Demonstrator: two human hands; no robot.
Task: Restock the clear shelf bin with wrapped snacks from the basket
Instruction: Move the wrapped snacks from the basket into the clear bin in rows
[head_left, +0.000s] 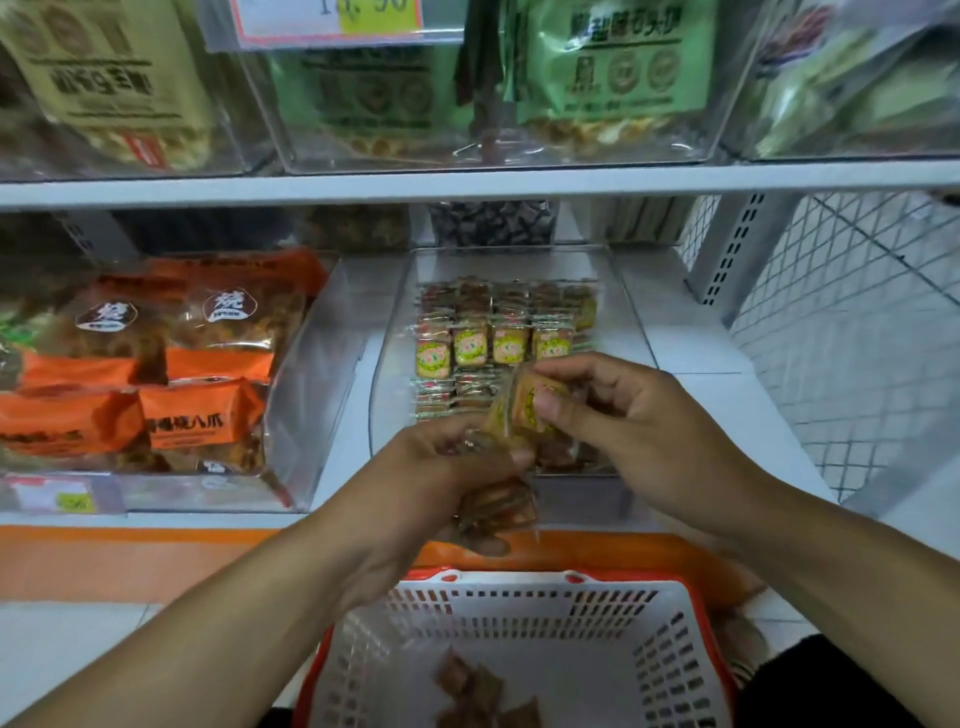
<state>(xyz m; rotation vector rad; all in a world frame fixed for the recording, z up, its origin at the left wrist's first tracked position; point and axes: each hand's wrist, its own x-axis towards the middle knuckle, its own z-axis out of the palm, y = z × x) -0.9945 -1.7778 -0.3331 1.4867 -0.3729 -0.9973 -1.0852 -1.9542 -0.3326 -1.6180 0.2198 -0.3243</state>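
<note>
Rows of small yellow wrapped snacks (485, 345) already fill the back of the clear plastic shelf bin (384, 364). Left hand (441, 483) grips a bunch; right hand (618, 410) pinches one above the bin's front. A few wait in the white basket (519, 618).

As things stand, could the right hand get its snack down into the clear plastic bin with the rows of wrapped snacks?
Probably yes. The right hand pinches a yellow wrapped snack just above the clear plastic bin, whose top is open; nothing sits between.
</note>
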